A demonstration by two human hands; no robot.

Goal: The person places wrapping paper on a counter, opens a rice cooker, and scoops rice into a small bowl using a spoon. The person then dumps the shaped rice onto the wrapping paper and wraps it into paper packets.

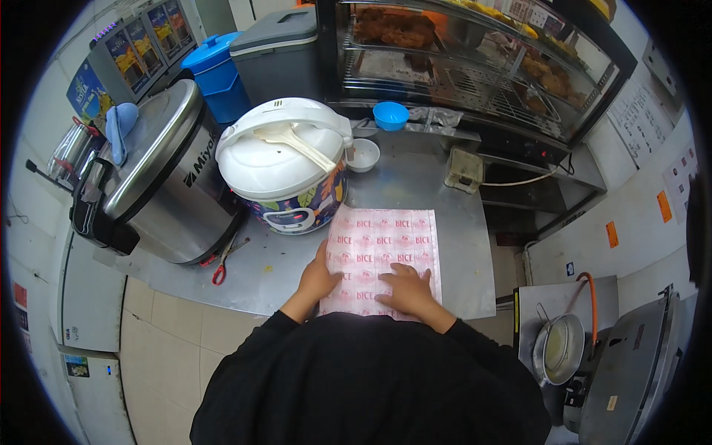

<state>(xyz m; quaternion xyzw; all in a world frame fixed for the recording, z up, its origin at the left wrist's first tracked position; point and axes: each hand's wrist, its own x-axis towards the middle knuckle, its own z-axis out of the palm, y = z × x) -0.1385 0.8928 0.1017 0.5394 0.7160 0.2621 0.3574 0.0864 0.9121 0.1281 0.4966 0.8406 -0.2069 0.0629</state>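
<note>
A sheet of pink-and-white printed wrapping paper [382, 237] lies flat on the steel table [445, 215], directly in front of me; whether more sheets lie under it I cannot tell. At its left edge rests my left hand [317, 276], thumb on the paper and fingers stretched along the side. My right hand [410, 291] lies on the lower right part of the paper, palm down with its fingers spread. Beyond the sheet's upper left corner stands a patterned rice cooker [285, 170] with a white lid. A white rice paddle [300, 147] lies on that lid.
Red-handled scissors [220, 271] lie by a large steel cooker [174, 185] on the left. A white bowl [363, 156], a blue bowl [391, 116] and a square container [464, 170] stand farther back. Behind them is a glass food warmer [475, 67]. A pan [560, 348] sits at right.
</note>
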